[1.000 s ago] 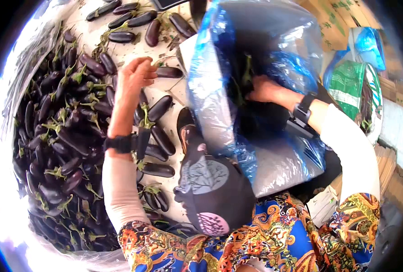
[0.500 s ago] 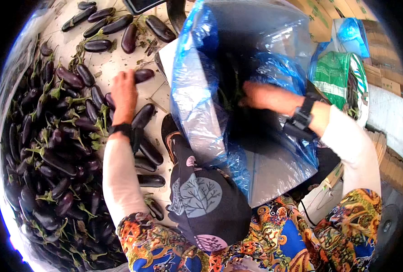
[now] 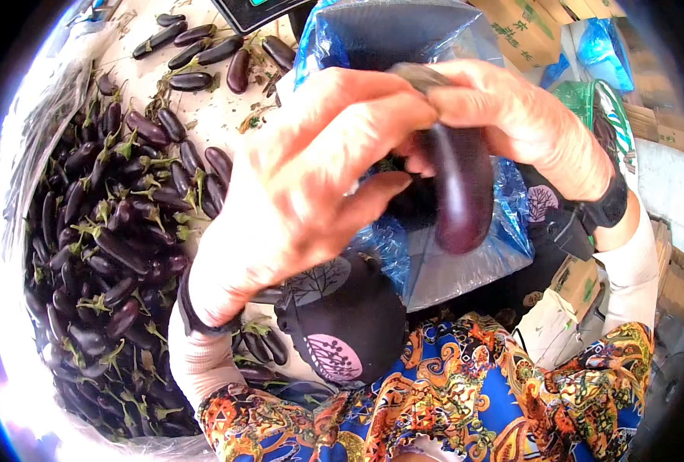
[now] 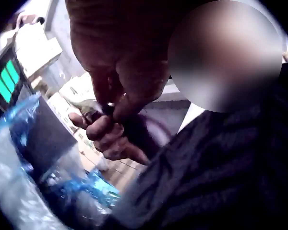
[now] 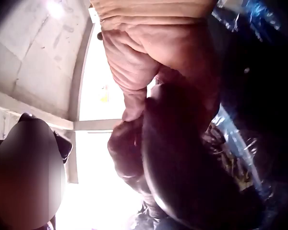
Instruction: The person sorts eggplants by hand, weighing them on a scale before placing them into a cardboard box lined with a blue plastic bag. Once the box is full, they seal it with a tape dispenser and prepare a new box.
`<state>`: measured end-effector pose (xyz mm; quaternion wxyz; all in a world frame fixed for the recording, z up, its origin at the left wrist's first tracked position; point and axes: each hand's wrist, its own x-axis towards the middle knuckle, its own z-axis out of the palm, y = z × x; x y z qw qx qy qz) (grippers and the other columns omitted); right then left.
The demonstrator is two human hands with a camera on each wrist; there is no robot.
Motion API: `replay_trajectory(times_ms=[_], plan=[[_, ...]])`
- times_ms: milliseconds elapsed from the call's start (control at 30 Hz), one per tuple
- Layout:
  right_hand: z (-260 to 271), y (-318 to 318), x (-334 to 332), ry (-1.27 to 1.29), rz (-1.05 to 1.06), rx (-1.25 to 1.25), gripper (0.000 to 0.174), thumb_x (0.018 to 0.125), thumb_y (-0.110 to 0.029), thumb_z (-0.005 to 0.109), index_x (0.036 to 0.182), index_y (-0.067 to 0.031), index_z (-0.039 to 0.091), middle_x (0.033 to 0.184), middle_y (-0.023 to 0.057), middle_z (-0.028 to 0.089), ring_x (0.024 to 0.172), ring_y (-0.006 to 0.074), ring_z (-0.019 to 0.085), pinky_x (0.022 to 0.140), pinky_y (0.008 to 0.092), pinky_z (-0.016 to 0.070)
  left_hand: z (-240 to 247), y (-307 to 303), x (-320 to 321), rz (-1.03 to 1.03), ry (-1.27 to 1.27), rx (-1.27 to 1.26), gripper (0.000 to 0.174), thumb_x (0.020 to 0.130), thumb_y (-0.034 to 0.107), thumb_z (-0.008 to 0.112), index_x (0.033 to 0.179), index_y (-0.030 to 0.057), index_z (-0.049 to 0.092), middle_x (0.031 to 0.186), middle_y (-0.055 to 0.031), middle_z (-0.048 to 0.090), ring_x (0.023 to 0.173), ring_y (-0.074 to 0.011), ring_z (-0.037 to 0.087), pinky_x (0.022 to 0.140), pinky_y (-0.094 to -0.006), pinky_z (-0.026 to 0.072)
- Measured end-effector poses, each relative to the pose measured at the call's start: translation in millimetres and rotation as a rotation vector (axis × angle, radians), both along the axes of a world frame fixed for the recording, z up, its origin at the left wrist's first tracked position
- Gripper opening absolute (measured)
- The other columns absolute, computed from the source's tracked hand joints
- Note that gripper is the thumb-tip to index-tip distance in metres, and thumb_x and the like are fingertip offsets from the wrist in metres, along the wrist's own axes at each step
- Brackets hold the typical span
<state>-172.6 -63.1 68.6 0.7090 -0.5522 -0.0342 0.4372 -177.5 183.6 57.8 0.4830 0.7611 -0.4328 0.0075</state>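
Note:
A dark purple eggplant [image 3: 465,192] hangs blunt end down in front of me, held up close to the head camera. My right hand [image 3: 526,123] grips it near the stem end, fingers curled round it. From the left, my left hand [image 3: 303,177] pinches at that same end with thumb and fingertips. A greenish stem [image 4: 86,103] sticks out beside the fingers in the left wrist view. Below the hands stands a container lined with a blue translucent plastic bag [image 3: 465,277], its mouth spread wide and partly hidden by the hands and eggplant.
Many eggplants [image 3: 118,254] lie heaped at the left on clear plastic sheeting. Several loose eggplants [image 3: 192,81] lie on pale floor tiles behind. A black device with a green display [image 4: 7,79] stands beyond the bag. At the right are a green sack [image 3: 576,100] and cardboard [image 3: 523,35].
My right hand has come up out of the bag with an eggplant. My left hand has left the floor eggplants and moved up and right to meet it.

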Motion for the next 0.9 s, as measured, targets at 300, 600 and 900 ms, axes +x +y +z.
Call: replay_trajectory(times_ms=[300, 600, 900], plan=[[-89.2, -5.3, -24.3, 0.296, -0.187, -0.29, 0.035, 0.093, -0.026, 0.068, 0.116, -0.0035, 0.054, 0.101, 0.0065, 0.061, 0.094, 0.0172, 0.062, 0.083, 0.0317, 0.0532, -132.3, 102.2, -2.6, 0.624, 0.74, -0.133, 0.029, 0.095, 0.014, 0.06, 0.12, -0.0009, 0.062, 0.099, -0.0063, 0.069, 0.09, -0.0119, 0.064, 0.077, -0.025, 0.0501], [-234.4, 28.0, -53.7, -0.614, 0.681, -0.992, 0.038, 0.086, -0.02, 0.057, 0.118, 0.0022, 0.058, 0.109, 0.0277, 0.065, 0.101, 0.0422, 0.064, 0.084, 0.0474, 0.0537, -272.3, 179.0, -88.3, 0.972, 0.319, 0.476, 0.031, 0.076, 0.012, 0.074, 0.106, 0.0065, 0.066, 0.103, -0.0121, 0.068, 0.095, -0.0299, 0.064, 0.087, -0.0386, 0.0498], [-145.9, 28.9, -36.6, -0.76, 0.787, -1.092, 0.033, 0.09, -0.031, 0.058, 0.087, 0.0003, 0.067, 0.083, 0.0254, 0.067, 0.08, 0.0403, 0.068, 0.069, 0.0486, 0.0547, -308.8, 124.2, -34.0, 1.012, 0.373, 0.913, 0.069, 0.076, 0.031, 0.079, 0.131, 0.0057, 0.046, 0.117, -0.0223, 0.055, 0.108, -0.04, 0.053, 0.084, -0.0477, 0.0479]])
